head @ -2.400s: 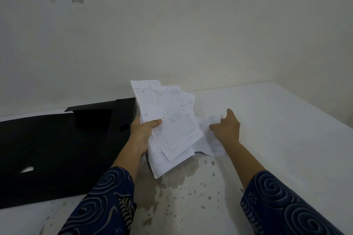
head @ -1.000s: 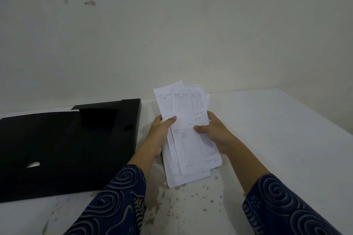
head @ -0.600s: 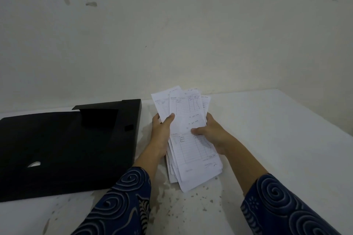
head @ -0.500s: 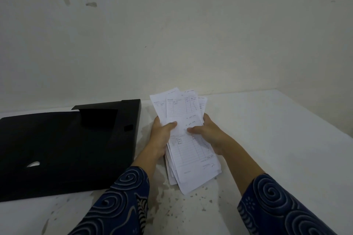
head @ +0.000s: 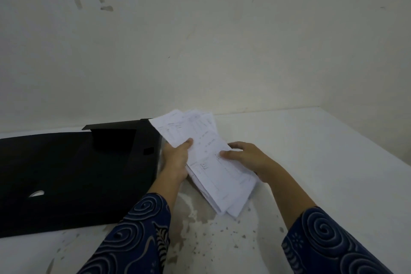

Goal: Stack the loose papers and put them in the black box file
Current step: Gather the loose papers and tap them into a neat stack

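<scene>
- Gripping the uneven stack of white printed paper sheets (head: 206, 158), our left hand (head: 175, 160) pinches its left edge, thumb on top.
- Our right hand (head: 246, 158) lies with fingers spread loosely over the stack's right side, possibly only steadying it.
- Just left, the open black plastic box file (head: 66, 173) lies flat on the stained white table (head: 311, 162).

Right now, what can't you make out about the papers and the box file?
- Papers: print too small and dim to read in the head view; sheet count hidden by overlap.
- Box file: interior lost in black shadow; left end cut off by the frame edge.
- Left hand: fingers hidden behind the papers.
- Right hand: grip under the stack unseen.
</scene>
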